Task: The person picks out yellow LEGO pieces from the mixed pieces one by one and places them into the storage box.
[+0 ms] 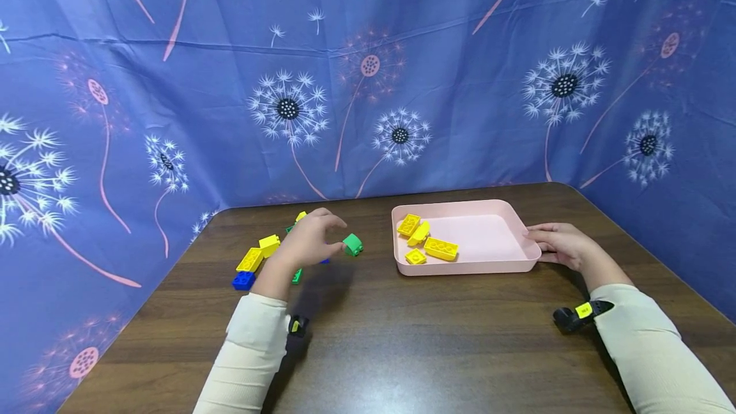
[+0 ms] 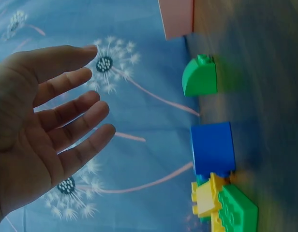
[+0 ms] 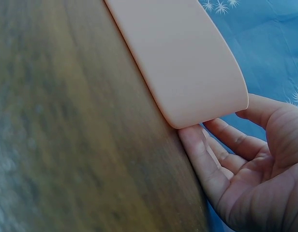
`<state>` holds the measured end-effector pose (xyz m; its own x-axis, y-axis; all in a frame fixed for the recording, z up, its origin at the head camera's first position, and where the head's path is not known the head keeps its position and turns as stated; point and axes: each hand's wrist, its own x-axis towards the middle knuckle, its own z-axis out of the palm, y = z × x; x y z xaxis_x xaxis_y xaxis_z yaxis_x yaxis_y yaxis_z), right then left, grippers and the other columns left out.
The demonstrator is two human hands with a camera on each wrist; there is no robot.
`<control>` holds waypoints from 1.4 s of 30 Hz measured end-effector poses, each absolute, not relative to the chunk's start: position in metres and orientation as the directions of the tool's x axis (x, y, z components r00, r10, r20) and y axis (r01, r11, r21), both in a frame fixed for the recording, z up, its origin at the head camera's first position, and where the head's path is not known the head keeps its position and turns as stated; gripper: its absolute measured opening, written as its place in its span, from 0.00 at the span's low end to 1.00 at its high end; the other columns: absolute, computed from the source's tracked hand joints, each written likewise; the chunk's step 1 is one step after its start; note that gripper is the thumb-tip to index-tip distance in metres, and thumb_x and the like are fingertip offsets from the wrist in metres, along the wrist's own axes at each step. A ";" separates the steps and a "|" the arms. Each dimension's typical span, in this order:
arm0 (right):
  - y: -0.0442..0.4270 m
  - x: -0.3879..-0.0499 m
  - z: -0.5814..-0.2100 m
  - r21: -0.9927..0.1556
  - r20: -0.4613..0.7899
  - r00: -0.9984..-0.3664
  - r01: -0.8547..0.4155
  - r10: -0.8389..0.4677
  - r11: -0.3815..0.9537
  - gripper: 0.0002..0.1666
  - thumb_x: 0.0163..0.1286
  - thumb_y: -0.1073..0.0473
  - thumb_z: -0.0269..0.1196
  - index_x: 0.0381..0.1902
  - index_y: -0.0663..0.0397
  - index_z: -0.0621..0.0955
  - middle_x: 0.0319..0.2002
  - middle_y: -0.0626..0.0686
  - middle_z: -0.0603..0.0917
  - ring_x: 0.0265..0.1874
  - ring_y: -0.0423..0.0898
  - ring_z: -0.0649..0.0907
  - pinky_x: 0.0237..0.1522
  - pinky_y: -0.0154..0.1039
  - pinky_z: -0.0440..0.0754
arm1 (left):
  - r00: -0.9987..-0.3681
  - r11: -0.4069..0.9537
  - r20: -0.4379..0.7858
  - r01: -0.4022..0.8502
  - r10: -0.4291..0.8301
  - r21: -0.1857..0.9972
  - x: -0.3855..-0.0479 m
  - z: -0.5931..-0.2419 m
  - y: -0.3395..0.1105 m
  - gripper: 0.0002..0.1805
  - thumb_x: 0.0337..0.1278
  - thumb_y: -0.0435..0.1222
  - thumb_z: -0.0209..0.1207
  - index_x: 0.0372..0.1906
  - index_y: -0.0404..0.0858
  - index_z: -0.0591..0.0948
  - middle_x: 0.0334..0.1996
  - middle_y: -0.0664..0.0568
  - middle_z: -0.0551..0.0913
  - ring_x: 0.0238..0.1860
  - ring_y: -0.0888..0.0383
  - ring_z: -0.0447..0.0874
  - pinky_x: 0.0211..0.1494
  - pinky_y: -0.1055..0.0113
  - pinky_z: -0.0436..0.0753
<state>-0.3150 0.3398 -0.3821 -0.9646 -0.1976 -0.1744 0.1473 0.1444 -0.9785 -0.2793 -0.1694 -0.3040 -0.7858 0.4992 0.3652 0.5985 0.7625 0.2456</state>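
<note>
Left hand (image 1: 306,241), loosely spread and empty, hung beside the curved green block (image 1: 353,245), right hand (image 1: 562,246) gripped the pink tray (image 1: 477,268), and the picking-up step seemingly called next for a low pinch.

Readable lettering or numbers, none; one yellow label (image 1: 583,310) on the black right wrist camera (image 1: 567,321), bearing dark marks too small to read in the head view; one smaller yellow patch (image 1: 296,326) on the black left wrist camera (image 1: 303,322), any characters likewise too small to make out.
</note>
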 end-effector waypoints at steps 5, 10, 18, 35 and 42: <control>0.341 -0.314 -0.382 -0.979 -0.172 -0.965 0.145 -0.200 0.142 0.26 0.71 0.61 0.59 0.60 0.73 0.71 0.35 0.45 0.86 0.34 0.39 0.85 0.40 0.41 0.85 | -0.825 0.810 0.364 0.532 0.431 0.247 -0.285 -0.303 -0.186 0.19 0.49 0.36 0.71 0.48 0.37 0.84 0.43 0.48 0.80 0.41 0.51 0.80 0.45 0.56 0.79; 0.341 -0.314 -0.381 -0.980 -0.167 -0.964 0.141 -0.204 0.137 0.26 0.71 0.61 0.58 0.61 0.74 0.71 0.35 0.45 0.86 0.35 0.39 0.85 0.40 0.41 0.85 | -0.873 0.870 0.357 0.429 0.331 0.242 -0.288 -0.295 -0.211 0.19 0.51 0.37 0.70 0.49 0.35 0.84 0.45 0.43 0.80 0.44 0.47 0.79 0.48 0.52 0.78; 0.340 -0.314 -0.380 -0.981 -0.171 -0.965 0.147 -0.197 0.130 0.21 0.71 0.61 0.59 0.58 0.67 0.74 0.34 0.45 0.86 0.34 0.39 0.85 0.39 0.40 0.85 | -0.935 0.925 0.311 0.259 0.168 0.278 -0.291 -0.295 -0.252 0.20 0.53 0.37 0.68 0.51 0.31 0.82 0.48 0.37 0.79 0.49 0.40 0.77 0.52 0.46 0.76; 0.342 -0.314 -0.384 -0.983 -0.168 -0.964 0.147 -0.205 0.113 0.15 0.72 0.61 0.58 0.52 0.62 0.78 0.33 0.46 0.86 0.34 0.39 0.86 0.39 0.40 0.85 | -0.998 0.938 0.020 -0.050 -0.061 0.344 -0.299 -0.330 -0.303 0.38 0.55 0.42 0.66 0.65 0.24 0.67 0.61 0.23 0.66 0.61 0.28 0.64 0.60 0.39 0.69; 0.340 -0.314 -0.382 -0.981 -0.169 -0.963 0.145 -0.208 0.126 0.18 0.71 0.61 0.58 0.55 0.66 0.76 0.34 0.46 0.86 0.34 0.39 0.86 0.39 0.40 0.85 | -0.997 0.932 -0.023 -0.081 -0.078 0.354 -0.301 -0.345 -0.310 0.35 0.54 0.41 0.66 0.60 0.22 0.71 0.57 0.26 0.73 0.54 0.32 0.73 0.56 0.41 0.73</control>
<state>-0.3138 0.3404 -0.3823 -0.9635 -0.2077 -0.1691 0.1450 0.1262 -0.9813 -0.3009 -0.3103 -0.3450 -0.9967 -0.0777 -0.0226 -0.0807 0.9316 0.3543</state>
